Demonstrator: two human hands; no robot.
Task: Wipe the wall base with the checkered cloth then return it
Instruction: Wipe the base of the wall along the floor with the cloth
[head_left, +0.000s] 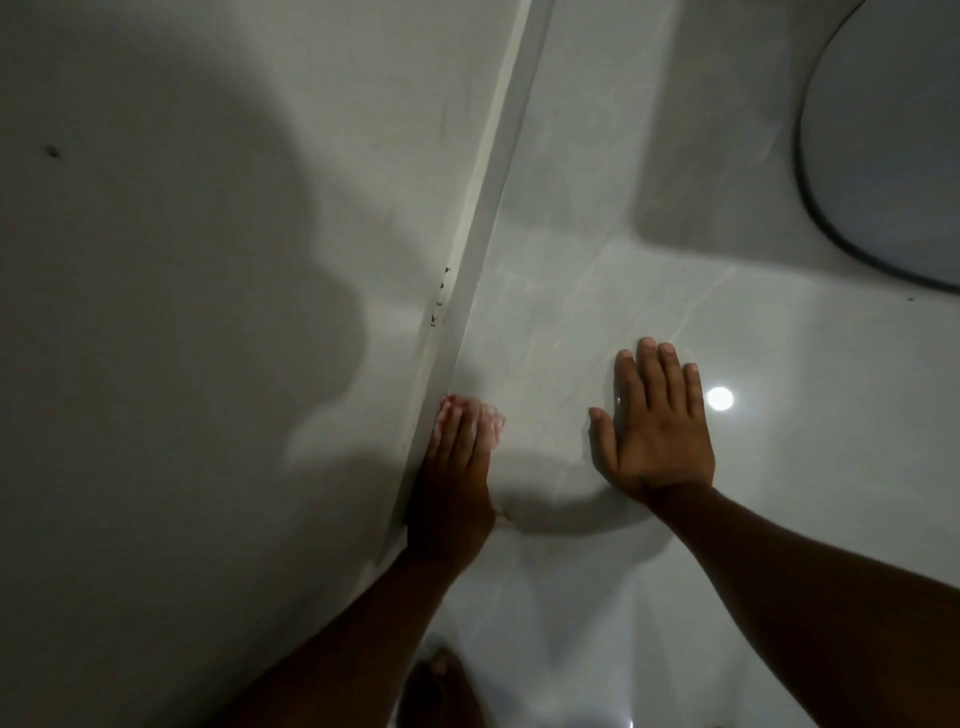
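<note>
The wall base (478, 249) is a pale strip running diagonally from the top centre down to the lower left, between the grey wall and the glossy floor. My left hand (457, 467) presses a bunched pink-and-white checkered cloth (491, 418) against the base strip; only the cloth's front edge shows past my fingers. My right hand (657, 421) lies flat on the floor tile to the right, fingers spread, holding nothing. Small dark specks (439, 299) sit on the wall just above the base, ahead of the cloth.
A round white object with a dark rim (883, 145) stands at the upper right on the floor. A bright light reflection (720, 398) shines on the tile beside my right hand. A foot (441, 686) shows at the bottom edge.
</note>
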